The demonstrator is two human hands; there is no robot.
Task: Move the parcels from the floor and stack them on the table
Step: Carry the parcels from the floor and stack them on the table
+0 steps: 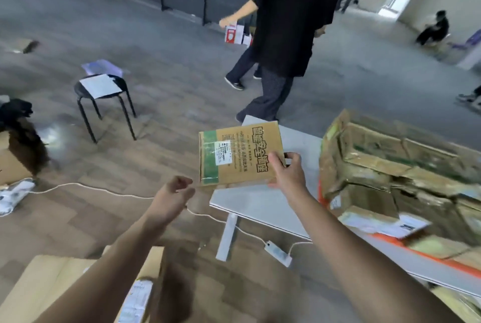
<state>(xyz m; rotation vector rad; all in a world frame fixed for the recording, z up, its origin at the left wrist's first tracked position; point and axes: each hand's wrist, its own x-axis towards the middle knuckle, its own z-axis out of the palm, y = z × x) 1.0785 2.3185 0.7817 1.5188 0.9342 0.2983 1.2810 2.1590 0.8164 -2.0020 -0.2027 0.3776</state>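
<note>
- Biggest worry imo is the pile of parcels [406,166] on the right side of the table [263,203]. It looks lumpy and crushed, tho it's too blurry to tell how the pieces rest on each other. Put one more on top at an angle and it prob slides off, maybe takes others w/ it.
- On the table, only the near-left corner is bare, so the easy spot is right at the edge. Anything set there half-overhanging could tip onto the floor.
- Passer-by [291,23] is walking just beyond the far end of the table. A wide swing could clip them.
- Open carton [52,278] on the floor at bottom left, w/ a labelled parcel showing in it afaict. It's close underfoot, so it's a trip risk when going for the next one.
- The flat parcel [234,156] is in the air over that bare corner, tilted and not touching the table. It's thin + wide, so I'd guess it wobbles.
- Right hand [286,171] has it by one corner only, thumb on top and fingers curled under. W/ a grip like that it could twist out.
- Left hand [174,195] is just left of the parcel but apart from it, fingers loosely curled and holding nothing. No backup if it slips.
- White cable [104,188] + power strip [277,253] run across the floor under the table, easy to snag a foot.
</note>
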